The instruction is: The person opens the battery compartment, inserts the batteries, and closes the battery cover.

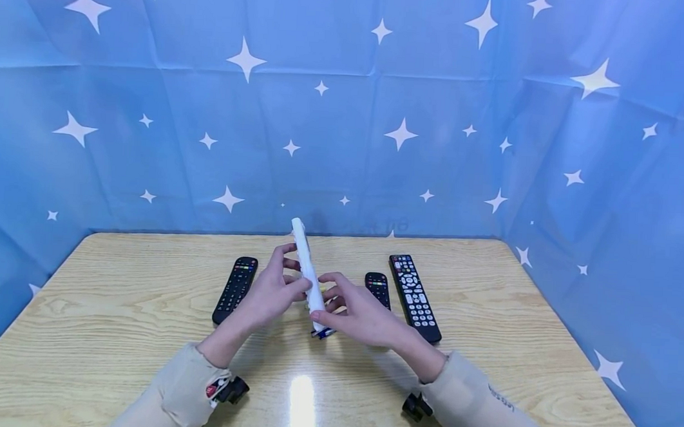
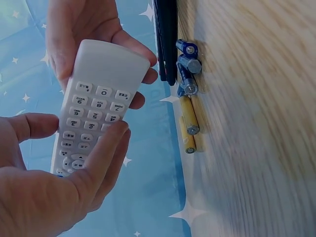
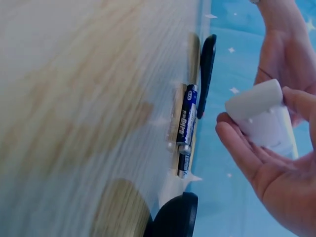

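Observation:
A white remote control (image 1: pixel 307 266) is held up on edge between both hands over the table. My left hand (image 1: pixel 274 289) grips it along its sides, thumb on one edge and fingers on the other. The right hand (image 1: pixel 362 312) holds its lower end between thumb and fingers. In the left wrist view the keypad face of the remote (image 2: pixel 106 66) shows rows of white buttons. Below it on the table lie several blue batteries (image 2: pixel 187 74) and two yellow batteries (image 2: pixel 189 116). In the head view the hands and remote mostly hide these batteries.
A black remote (image 1: pixel 235 290) lies left of the hands. On the right are a smaller black remote (image 1: pixel 378 289), partly behind the right hand, and a longer one (image 1: pixel 413 294) with white buttons. A blue starry curtain (image 1: pixel 347 110) hangs behind the wooden table (image 1: pixel 141 280).

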Demonstrator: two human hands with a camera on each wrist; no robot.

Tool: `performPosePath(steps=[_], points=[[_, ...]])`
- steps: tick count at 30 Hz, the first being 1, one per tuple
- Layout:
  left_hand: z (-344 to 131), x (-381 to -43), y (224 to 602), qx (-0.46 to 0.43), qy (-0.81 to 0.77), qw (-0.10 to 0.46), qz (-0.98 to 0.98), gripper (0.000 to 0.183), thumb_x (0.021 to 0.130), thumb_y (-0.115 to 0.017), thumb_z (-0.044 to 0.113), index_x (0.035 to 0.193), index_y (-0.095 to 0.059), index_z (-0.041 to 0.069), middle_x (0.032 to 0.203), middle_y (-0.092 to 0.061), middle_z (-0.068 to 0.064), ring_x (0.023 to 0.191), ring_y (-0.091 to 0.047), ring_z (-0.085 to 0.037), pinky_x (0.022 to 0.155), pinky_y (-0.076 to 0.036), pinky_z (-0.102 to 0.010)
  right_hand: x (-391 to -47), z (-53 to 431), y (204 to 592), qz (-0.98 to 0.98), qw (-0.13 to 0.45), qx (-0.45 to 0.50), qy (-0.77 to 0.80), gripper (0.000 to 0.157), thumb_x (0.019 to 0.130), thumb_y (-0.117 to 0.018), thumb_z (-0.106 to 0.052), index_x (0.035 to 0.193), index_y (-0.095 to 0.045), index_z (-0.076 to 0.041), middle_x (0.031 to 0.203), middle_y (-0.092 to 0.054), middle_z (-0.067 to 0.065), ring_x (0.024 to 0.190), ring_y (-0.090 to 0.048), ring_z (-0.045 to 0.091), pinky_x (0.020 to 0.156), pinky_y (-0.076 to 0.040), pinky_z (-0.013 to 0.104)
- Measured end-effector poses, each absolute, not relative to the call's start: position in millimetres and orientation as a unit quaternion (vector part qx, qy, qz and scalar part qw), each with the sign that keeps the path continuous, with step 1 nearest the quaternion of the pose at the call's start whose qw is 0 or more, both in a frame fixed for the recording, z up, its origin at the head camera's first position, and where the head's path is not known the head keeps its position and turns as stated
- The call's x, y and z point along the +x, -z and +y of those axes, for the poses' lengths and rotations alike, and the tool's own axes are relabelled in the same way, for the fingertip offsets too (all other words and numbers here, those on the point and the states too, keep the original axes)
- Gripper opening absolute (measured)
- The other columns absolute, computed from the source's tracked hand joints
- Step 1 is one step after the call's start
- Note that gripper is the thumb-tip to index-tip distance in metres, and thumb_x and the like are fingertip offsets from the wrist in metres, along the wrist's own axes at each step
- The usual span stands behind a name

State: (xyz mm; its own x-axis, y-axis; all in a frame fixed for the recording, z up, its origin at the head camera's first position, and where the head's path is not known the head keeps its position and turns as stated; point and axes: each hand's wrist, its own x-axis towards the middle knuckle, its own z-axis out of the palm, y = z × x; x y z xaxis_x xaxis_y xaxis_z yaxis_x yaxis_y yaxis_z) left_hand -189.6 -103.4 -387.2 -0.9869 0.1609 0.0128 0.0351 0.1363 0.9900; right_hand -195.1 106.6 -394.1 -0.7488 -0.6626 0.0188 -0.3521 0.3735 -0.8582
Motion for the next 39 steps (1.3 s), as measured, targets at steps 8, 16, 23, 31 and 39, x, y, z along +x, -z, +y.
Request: performPosePath(steps=[8, 16, 23, 31, 39], points=[[-105.2, -190.6, 382.8, 0.039, -0.651, 0.01, 0.758, 0.068, 0.099, -0.064, 0.009, 0.155, -0.028, 0.002, 0.132, -0.049, -0.022, 0.12, -0.057, -0.038, 0.089, -0.059, -0.042, -195.1, 106.1, 393.6, 0.832, 0.13, -0.313, 0.44, 0.062, 0.1, -0.071, -0.033, 0.148, -0.041, -0.008, 0.109, -0.071, 0.0, 0.094, -0.069, 0.01, 0.078, -0.059, 0.028], [-108.5, -192.1, 381.0, 0.01, -0.657, -0.006, 0.754, 0.071, 0.102, -0.064, 0.015, 0.158, -0.022, 0.006, 0.134, -0.047, -0.02, 0.121, -0.058, -0.037, 0.085, -0.06, -0.04, -195.6, 107.2, 394.8, 0.832, 0.127, -0.321, 0.434, 0.057, 0.099, -0.071, -0.031, 0.148, -0.044, -0.018, 0.105, -0.07, -0.002, 0.094, -0.068, 0.011, 0.076, -0.06, 0.028], [-108.8, -193.3, 382.4, 0.009, -0.665, -0.019, 0.747, 0.072, 0.101, -0.068, 0.014, 0.157, -0.023, 0.009, 0.133, -0.049, -0.021, 0.111, -0.064, -0.035, 0.08, -0.062, -0.043, -192.3, 104.1, 393.2, 0.85, 0.092, -0.339, 0.393, 0.059, 0.099, -0.072, -0.029, 0.15, -0.046, -0.018, 0.1, -0.068, -0.005, 0.089, -0.067, 0.01, 0.073, -0.059, 0.024], [-109.6, -193.5, 381.7, -0.002, -0.666, -0.027, 0.745, 0.076, 0.096, -0.073, 0.007, 0.156, -0.026, 0.008, 0.13, -0.052, -0.019, 0.106, -0.067, -0.033, 0.078, -0.062, -0.041, -184.6, 99.0, 389.3, 0.888, 0.008, -0.344, 0.305, 0.06, 0.095, -0.077, -0.03, 0.146, -0.05, -0.014, 0.109, -0.067, 0.004, 0.082, -0.062, 0.012, 0.063, -0.053, 0.025], [-109.0, -193.3, 382.1, -0.009, -0.673, -0.037, 0.739, 0.079, 0.094, -0.074, 0.003, 0.156, -0.026, 0.008, 0.131, -0.053, -0.018, 0.105, -0.067, -0.033, 0.076, -0.062, -0.036, -179.7, 96.3, 386.5, 0.901, -0.006, -0.325, 0.286, 0.058, 0.094, -0.077, -0.031, 0.144, -0.051, -0.017, 0.116, -0.065, 0.01, 0.087, -0.061, 0.016, 0.065, -0.054, 0.027]])
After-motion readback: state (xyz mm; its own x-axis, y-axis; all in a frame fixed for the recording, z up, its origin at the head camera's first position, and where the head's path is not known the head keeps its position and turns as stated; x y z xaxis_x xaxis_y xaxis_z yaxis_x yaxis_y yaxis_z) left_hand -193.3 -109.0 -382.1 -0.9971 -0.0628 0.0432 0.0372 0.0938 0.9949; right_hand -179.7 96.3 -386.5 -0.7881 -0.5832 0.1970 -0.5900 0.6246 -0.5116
